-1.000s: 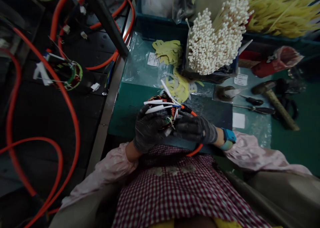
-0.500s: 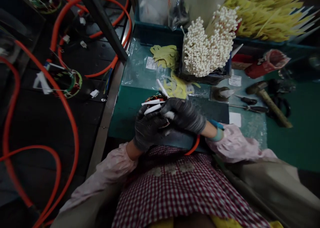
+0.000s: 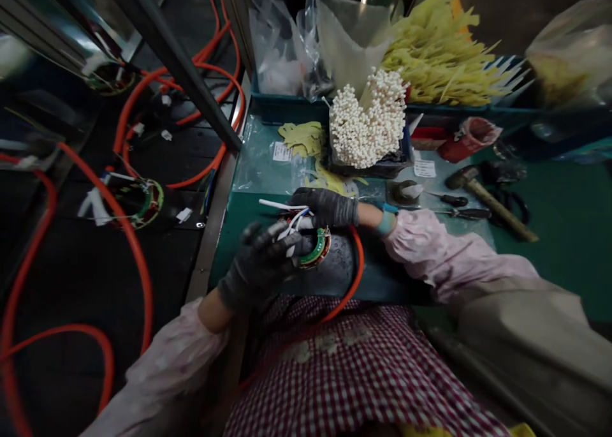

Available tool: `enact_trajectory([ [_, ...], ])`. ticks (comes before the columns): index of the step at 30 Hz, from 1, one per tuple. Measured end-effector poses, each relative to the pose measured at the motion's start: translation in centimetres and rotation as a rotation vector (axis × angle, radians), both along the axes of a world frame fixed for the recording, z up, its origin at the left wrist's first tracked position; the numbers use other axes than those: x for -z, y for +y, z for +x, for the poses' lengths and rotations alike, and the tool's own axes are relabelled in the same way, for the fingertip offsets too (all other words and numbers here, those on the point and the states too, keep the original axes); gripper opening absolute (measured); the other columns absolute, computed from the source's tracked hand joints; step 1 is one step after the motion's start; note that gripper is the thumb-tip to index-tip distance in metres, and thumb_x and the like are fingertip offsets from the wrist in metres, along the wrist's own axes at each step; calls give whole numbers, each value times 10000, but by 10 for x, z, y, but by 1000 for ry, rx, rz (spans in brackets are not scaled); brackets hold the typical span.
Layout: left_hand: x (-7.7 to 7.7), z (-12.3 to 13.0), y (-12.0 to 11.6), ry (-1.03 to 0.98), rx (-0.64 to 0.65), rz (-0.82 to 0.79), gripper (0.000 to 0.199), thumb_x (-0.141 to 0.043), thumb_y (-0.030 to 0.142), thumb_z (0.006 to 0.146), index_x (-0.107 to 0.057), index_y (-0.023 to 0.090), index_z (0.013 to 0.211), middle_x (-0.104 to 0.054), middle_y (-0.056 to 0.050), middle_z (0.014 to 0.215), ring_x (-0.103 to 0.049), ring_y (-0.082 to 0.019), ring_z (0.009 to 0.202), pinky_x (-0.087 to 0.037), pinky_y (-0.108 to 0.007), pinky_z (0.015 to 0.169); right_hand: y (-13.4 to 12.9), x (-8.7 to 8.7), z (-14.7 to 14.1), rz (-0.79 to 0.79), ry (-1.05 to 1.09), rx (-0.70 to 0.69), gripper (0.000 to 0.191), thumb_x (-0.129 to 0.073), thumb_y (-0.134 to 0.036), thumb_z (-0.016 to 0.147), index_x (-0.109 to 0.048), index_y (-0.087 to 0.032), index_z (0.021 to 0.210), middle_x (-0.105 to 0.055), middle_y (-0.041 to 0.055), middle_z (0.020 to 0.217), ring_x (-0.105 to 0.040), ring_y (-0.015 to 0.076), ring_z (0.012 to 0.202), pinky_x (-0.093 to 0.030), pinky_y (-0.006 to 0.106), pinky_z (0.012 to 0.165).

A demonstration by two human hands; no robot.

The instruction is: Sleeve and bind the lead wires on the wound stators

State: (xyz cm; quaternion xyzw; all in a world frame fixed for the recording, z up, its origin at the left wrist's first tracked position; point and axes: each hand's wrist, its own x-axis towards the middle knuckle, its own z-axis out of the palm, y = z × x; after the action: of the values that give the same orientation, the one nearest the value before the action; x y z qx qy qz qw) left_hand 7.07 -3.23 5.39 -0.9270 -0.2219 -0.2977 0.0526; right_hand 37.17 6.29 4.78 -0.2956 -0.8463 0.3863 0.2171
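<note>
A motor stator with a green inner ring and copper-coloured windings rests on a dark pad in front of me. White-sleeved wires stick out of its left side, a thin blue one among them. My right hand, in a dark grey glove, closes over these wires at the stator's far edge. My left hand, gloved alike, reaches in from the left, fingers apart and slightly blurred, by the white sleeves; whether it touches them is hard to see. An orange cable curves from the stator's right towards my apron.
Behind the hands stands a box of white-tipped sticks or tubes, beside yellow strips. A hammer, screwdriver and red container lie to the right. Left, past a metal post, are orange hoses and another stator.
My left hand has drawn off the stator to the lower left, its fingers spreading. The stator's green ring now shows. My right hand has shifted slightly left. The whole view has tilted up.
</note>
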Motion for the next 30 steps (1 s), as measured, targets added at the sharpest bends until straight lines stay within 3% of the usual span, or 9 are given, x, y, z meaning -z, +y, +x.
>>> enact_trajectory([
  [2, -1, 1, 3, -20, 54, -98, 348, -925, 236, 910, -783, 372, 1197, -793, -24, 1429, -622, -301, 1544, -573, -491, 1239, -22, 2, 9, -44, 57, 144, 554, -727, -530, 1106, -673, -185, 1536, -794, 165, 1433, -790, 248, 1230, -686, 421, 1080],
  [5, 7, 6, -6, -65, -49, -151, 406, -982, 227, 859, -772, 351, 1183, -795, -46, 1349, -693, -281, 1402, -622, -435, 1165, -65, 12, 23, -133, 142, 437, 477, -558, -576, 1196, -681, -248, 1520, -812, 131, 1431, -801, 239, 1236, -696, 422, 1079],
  [8, 22, 16, -19, -108, -165, -144, 351, -995, 319, 866, -763, 347, 1127, -784, -34, 1230, -717, -257, 1252, -588, -408, 1145, -81, 17, 24, 48, 77, 554, 487, -422, -570, 1231, -760, -271, 1414, -849, 119, 1301, -814, 254, 1142, -702, 445, 1045],
  [12, 37, 37, -30, -176, -323, -24, 319, -929, 473, 932, -756, 343, 1166, -747, -52, 1154, -714, -284, 1144, -565, -450, 1102, -55, 1, 21, 302, -87, 625, 482, -521, -598, 1175, -805, -291, 1416, -817, 138, 1262, -769, 316, 1126, -675, 543, 1051],
  [16, 40, 49, -30, -203, -350, 24, 334, -907, 481, 955, -726, 324, 1187, -729, -72, 1181, -712, -286, 1146, -566, -458, 1098, -15, -28, 32, 411, -142, 916, 387, -743, -565, 1075, -836, -278, 1318, -728, 181, 1482, -576, 487, 1458, -340, 841, 1319],
  [18, 39, 49, -29, -204, -341, 32, 355, -909, 489, 950, -719, 320, 1199, -729, -82, 1200, -706, -295, 1172, -561, -466, 1099, 3, -35, 33, 426, -135, 1042, 303, -767, -475, 1064, -816, -271, 1281, -699, 157, 1559, -502, 485, 1549, -258, 855, 1363],
  [20, 38, 48, -28, -204, -336, 17, 329, -901, 475, 959, -725, 321, 1189, -733, -80, 1190, -709, -288, 1150, -564, -457, 1073, 16, -38, 31, 410, -120, 1126, 307, -758, -376, 1049, -777, -256, 1331, -693, 156, 1580, -507, 445, 1563, -304, 806, 1381],
  [26, 43, 46, -28, -193, -327, -44, 315, -917, 495, 945, -753, 341, 1166, -763, -63, 1213, -735, -293, 1154, -570, -474, 1092, 11, -38, 28, 424, -123, 1011, 224, -597, -338, 1104, -772, -255, 1216, -765, 149, 1444, -634, 430, 1468, -409, 776, 1339],
  [30, 47, 45, -32, -188, -353, -76, 262, -857, 496, 1007, -750, 354, 1199, -770, -55, 1251, -742, -283, 1202, -564, -489, 1161, -4, -41, 37, 442, -28, 875, 221, -603, -377, 1132, -797, -283, 1180, -853, 107, 1276, -780, 331, 1239, -632, 569, 1187],
])
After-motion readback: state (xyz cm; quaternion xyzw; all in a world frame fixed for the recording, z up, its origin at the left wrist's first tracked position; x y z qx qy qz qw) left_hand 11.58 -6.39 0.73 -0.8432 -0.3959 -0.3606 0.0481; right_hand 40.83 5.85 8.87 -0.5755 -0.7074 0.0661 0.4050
